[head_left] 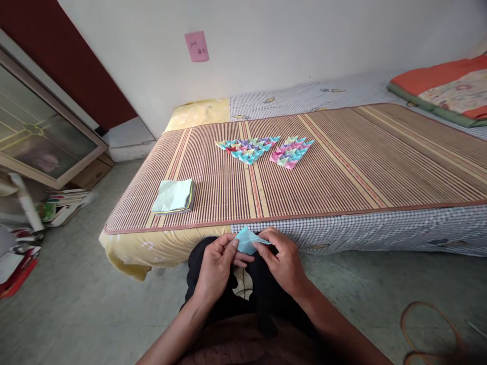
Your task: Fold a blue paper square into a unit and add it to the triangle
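Note:
Between my hands, just in front of the bed edge and above my knees, is a light blue sheet of folding paper [247, 240], partly folded with a pointed top. My left hand [219, 258] pinches its left side between thumb and fingers. On its right side, the thumb and fingers of my right hand [280, 256] grip a narrow corner. Farther back on the mat lie two groups of small folded paper pieces in several colours, a left group [249, 149] and a right group [291, 153]. A stack of square paper [173, 196], pale green on top, lies toward the left.
A striped bamboo mat [327, 167] covers the bed, over a checked sheet [342, 228] and yellow cloth [163, 251]. Folded orange bedding [449, 86] lies at the far right. A pink note [197, 46] is on the wall. Books [68, 203] lie on the left floor.

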Demonstrator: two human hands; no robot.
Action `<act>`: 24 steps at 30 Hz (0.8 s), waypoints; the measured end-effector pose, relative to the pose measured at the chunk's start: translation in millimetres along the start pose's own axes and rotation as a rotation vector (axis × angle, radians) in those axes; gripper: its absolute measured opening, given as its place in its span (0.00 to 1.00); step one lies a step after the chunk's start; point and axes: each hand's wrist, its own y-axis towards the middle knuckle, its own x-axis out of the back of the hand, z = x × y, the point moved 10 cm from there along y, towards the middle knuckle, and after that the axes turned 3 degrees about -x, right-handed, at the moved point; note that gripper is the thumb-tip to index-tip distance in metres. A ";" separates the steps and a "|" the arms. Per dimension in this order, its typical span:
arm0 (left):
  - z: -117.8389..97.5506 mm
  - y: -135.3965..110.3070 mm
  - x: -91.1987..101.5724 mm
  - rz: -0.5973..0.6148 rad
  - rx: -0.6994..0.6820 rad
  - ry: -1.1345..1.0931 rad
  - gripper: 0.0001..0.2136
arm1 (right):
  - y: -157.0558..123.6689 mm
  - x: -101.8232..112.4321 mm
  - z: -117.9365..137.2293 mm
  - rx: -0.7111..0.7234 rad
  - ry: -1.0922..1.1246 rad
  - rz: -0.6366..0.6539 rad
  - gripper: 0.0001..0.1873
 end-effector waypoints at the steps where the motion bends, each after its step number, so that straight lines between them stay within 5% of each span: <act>1: 2.1 -0.3 -0.6 0.006 0.022 -0.016 0.19 | -0.7 -0.4 -0.3 0.003 -0.005 -0.004 0.06; 8: 14.6 -2.0 -1.7 0.017 0.148 -0.121 0.19 | -7.1 -9.9 3.6 0.069 -0.055 0.034 0.08; 24: 12.0 -10.1 -17.0 0.194 0.177 0.036 0.18 | -3.2 -4.1 -8.6 -0.141 0.182 0.084 0.08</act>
